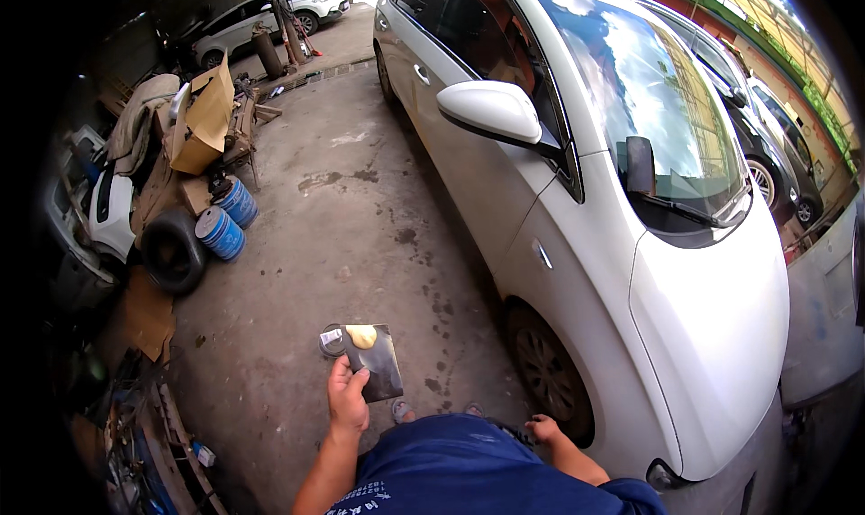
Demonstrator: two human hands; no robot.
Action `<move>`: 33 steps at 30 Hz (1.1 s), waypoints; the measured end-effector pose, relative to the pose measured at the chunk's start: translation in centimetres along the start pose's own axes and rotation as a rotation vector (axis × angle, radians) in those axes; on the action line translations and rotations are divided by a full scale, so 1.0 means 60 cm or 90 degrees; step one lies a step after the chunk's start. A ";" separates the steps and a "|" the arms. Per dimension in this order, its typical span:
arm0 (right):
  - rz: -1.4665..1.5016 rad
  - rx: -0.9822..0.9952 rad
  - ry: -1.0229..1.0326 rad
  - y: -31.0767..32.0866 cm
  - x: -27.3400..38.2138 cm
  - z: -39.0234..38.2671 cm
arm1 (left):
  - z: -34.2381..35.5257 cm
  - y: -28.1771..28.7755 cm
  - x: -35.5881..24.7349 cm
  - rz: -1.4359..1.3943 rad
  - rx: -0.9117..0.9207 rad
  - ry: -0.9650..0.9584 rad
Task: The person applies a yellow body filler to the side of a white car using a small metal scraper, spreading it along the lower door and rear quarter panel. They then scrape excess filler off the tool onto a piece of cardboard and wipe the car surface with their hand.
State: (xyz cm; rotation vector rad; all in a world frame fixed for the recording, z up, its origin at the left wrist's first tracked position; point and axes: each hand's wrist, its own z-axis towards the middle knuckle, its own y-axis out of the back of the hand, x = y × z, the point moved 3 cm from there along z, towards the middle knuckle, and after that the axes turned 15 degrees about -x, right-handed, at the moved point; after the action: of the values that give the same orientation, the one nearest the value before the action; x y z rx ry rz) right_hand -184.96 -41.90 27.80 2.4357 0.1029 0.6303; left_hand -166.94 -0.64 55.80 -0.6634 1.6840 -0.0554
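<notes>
My left hand (350, 396) is closed on the lower left edge of a flat black board (382, 367), with the thumb on top. A smooth, pale yellow blob of paste (362, 336) sits at the board's upper edge. Against its upper left corner shows a small round dark container or lid (331, 347) with a white piece on it; how it is held I cannot make out. My right hand (542, 428) hangs low beside the front wheel (546, 371) of a white car (595, 254). Its fingers look curled, and whatever may be inside them is hidden.
On the left lie a black tyre (174, 252), two blue drums (221, 233), a cardboard box (204, 123) and car panels (112, 210). Scrap strips (171, 447) line the lower left. The white car's mirror (489, 111) juts out on the right. Other cars stand beyond.
</notes>
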 end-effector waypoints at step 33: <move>0.142 0.018 0.344 -0.026 0.424 -0.165 | 0.079 0.116 -0.023 -0.121 -0.076 0.032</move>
State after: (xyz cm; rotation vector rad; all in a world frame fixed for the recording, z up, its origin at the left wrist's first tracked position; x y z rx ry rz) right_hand -166.95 -29.68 44.32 2.2566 0.0581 1.3836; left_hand -165.23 7.32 53.17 -0.9183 1.6776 -0.1076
